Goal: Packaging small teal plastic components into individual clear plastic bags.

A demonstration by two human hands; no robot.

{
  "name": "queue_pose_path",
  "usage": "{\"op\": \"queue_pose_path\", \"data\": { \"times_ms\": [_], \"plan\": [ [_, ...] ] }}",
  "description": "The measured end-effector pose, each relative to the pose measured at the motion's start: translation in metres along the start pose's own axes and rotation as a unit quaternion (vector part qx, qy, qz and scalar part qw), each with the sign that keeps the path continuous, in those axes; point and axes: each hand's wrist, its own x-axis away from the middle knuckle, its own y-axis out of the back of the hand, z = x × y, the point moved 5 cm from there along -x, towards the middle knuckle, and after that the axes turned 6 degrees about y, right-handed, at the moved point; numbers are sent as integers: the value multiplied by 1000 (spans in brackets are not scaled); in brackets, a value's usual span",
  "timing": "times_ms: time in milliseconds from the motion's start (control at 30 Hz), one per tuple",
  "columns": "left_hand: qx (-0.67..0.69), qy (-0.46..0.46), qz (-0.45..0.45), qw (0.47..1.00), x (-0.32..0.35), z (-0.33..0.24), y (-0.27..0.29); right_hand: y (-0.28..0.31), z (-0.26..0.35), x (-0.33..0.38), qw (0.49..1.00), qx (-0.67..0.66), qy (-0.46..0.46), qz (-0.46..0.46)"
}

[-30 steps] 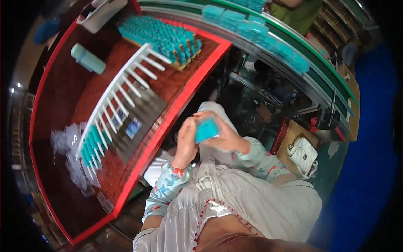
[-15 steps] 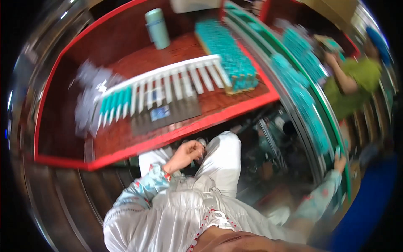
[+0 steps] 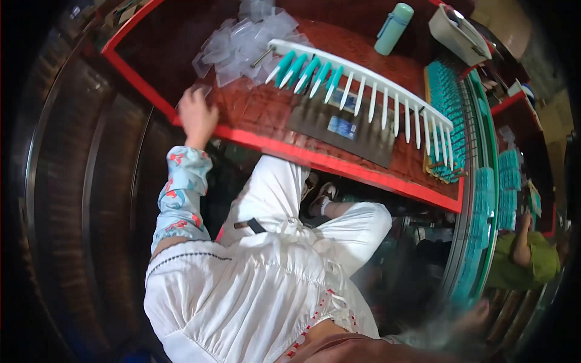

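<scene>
Noted nearest: white blouse (image 3: 260, 290) and white trousers (image 3: 257, 196), with a patterned light-blue sleeve (image 3: 181, 193) on the left forearm. Located the right hand (image 3: 475, 316) low on the right, blurred, beside a green-edged conveyor (image 3: 491, 248); cannot tell whether spread, pressed together or pinching anything. Located the left hand (image 3: 198, 115) at the red rim of the desk (image 3: 327, 162), near its left corner, with fingers bent and slightly apart. Observed a small translucent piece (image 3: 204, 91) at the fingertips; cannot tell whether pinched or merely touched.

Found on the desk, toward the middle: a dark flat mat (image 3: 375, 145) with a blue card (image 3: 342, 127) lying on it. Recorded above and just beyond the mat: a white comb-like rack (image 3: 372, 100), prongs pointing toward the near rim, several at its left end fitted with teal pieces (image 3: 307, 74), the others bare. Found left of the rack: a loose heap of clear plastic pieces (image 3: 251, 39). Observed at the right end: a dense block of teal items in rows (image 3: 445, 115).

Noted at the back: a pale green bottle (image 3: 393, 29) and, right of it, a whitish bin (image 3: 457, 33). Recorded along the conveyor: teal packs (image 3: 481, 206) in line. Observed beyond: further teal stacks (image 3: 508, 175) and a co-worker in a green top (image 3: 535, 260).
</scene>
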Motion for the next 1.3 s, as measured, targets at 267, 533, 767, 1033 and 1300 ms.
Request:
{"op": "queue_pose_path", "data": {
  "times_ms": [267, 533, 767, 1033, 1300],
  "plan": [
    [-12, -1, 116, 993, 54, 39, -31, -160, 435, 225, 732, -501, 106, 449],
    [510, -70, 253, 819, 112, -127, 44, -205, 538, 306, 476, -692, -113, 531],
    [711, 364, 599, -47, 184, -144, 1, -189, 535, 286, 573, -603, 66, 551],
    [723, 410, 556, -12, 181, -133, -11, -252, 607, 210, 435, -799, -126, 396],
    [733, 436, 517, 68, 161, -114, -15, -247, 626, 202, 402, -790, -97, 453]
  ]
}}
